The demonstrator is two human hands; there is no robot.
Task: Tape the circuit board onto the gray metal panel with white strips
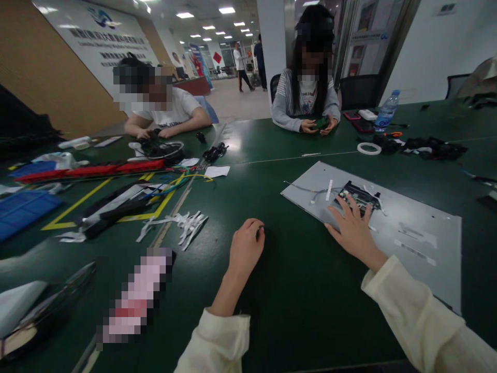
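Observation:
My right hand (354, 233) lies with fingers spread over a black-framed circuit board (361, 192). That board sits on a large flat grey panel (438, 272), turned at an angle on the dark green table. A thin grey cable (310, 188) runs left from the board across the panel, and a strip of white tape (329, 190) stands out beside it. My left hand (246, 243) rests on the table left of the panel, its fingers curled closed. Something small and dark shows at its fingertips, too small to name.
Torn white strips (192, 225) and a blurred pink phone-like object (135, 298) lie to the left. Beyond are wires, a red bar (97, 170) and a blue tray (29, 207). A tape roll (368, 148) and water bottle (386, 111) stand behind the panel. Two people sit opposite.

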